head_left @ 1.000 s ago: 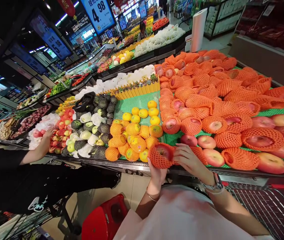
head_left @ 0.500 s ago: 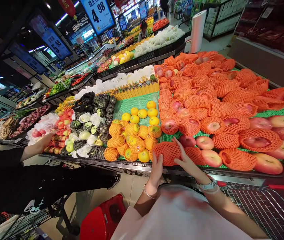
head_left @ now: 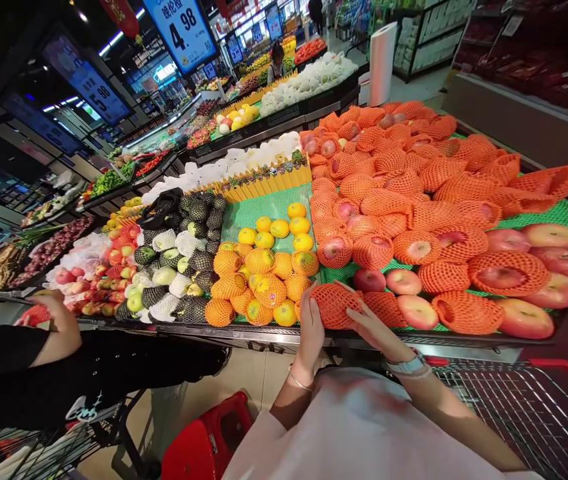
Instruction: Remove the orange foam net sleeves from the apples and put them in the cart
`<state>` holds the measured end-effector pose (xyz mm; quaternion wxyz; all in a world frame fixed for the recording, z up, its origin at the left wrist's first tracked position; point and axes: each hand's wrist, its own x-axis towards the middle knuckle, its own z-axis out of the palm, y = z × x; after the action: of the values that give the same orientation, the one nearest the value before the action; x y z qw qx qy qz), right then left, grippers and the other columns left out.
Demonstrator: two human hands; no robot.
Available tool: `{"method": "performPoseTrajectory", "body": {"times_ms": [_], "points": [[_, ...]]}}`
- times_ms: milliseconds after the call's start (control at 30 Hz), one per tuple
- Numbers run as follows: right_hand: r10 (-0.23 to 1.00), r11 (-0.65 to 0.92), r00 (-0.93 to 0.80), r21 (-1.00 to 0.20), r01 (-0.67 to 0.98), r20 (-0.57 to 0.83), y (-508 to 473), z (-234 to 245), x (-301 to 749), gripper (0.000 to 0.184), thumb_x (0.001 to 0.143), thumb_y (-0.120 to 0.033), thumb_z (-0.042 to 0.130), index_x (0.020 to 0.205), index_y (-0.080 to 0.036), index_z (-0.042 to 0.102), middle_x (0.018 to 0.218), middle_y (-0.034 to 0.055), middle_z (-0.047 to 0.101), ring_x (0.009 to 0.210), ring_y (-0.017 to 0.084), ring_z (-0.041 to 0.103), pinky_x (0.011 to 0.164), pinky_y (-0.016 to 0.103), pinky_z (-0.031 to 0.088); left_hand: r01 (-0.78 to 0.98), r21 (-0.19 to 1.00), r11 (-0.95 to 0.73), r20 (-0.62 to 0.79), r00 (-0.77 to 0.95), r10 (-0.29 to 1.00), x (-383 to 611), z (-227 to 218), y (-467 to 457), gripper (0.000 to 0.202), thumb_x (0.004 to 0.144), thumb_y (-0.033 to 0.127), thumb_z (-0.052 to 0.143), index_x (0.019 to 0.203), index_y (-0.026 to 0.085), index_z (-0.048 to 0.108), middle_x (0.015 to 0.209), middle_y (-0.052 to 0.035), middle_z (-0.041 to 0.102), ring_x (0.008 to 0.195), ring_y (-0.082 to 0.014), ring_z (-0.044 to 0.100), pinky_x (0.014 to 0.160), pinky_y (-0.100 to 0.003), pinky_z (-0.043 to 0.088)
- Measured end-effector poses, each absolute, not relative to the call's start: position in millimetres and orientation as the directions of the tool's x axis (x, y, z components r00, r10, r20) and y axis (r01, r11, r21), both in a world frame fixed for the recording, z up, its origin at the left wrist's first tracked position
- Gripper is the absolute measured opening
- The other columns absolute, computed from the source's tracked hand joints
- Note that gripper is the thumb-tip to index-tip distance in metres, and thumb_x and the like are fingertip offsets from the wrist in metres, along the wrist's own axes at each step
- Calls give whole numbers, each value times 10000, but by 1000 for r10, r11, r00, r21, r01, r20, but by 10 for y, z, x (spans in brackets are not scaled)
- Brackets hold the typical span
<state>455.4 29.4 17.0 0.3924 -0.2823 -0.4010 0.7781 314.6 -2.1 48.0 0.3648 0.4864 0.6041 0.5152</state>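
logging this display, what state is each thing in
Foam-netted fruit, between both hands
Left hand, fingers touching the net
Right hand, fingers touching the net
Large red-yellow apple, without net
Back citrus fruits, without nets
4.98 price screen, lit
White roll, standing on end

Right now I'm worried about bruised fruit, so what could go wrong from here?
The netted fruit between the left hand and right hand might roll off, being close to the display's front edge. A sideways nudge from the left hand could also disturb the piled citrus beside it.
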Motion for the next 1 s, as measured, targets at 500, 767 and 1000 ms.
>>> {"method": "performPoseTrajectory", "body": {"times_ms": [500,767,1000], "points": [[989,-18,-151,-998,-65,-8,786,-3,4618,717,698,-543,748,1310,-298,468,1397,76,532,1329,301,514,1167,514,390,-64,998,5,-8,-42,999,3059,135,738,371,962,369,416,1229,178,591,1389,-111,582,1336,-223,510,1203,-412,335],[981,189,-75,-976,112,181,997,-74,4644,773,730,-534,742,1366,-248,410,1448,121,473,1370,312,454,1189,537,337,23,999,47,-46,-39,998,3023,172,817,504,960,411,486,1406,198,388,1488,-124,449,1383,-221,443,1165,-376,373],[912,360,-311,-885,296,267,1043,-200,4589,682,820,-455,670,1404,-216,413,1433,135,453,1370,307,422,1192,521,310,438,899,0,-4,8,1000,3009,88,823,433,993,407,421,1365,194,484,1418,-144,512,1360,-244,456,1189,-441,321]]}}
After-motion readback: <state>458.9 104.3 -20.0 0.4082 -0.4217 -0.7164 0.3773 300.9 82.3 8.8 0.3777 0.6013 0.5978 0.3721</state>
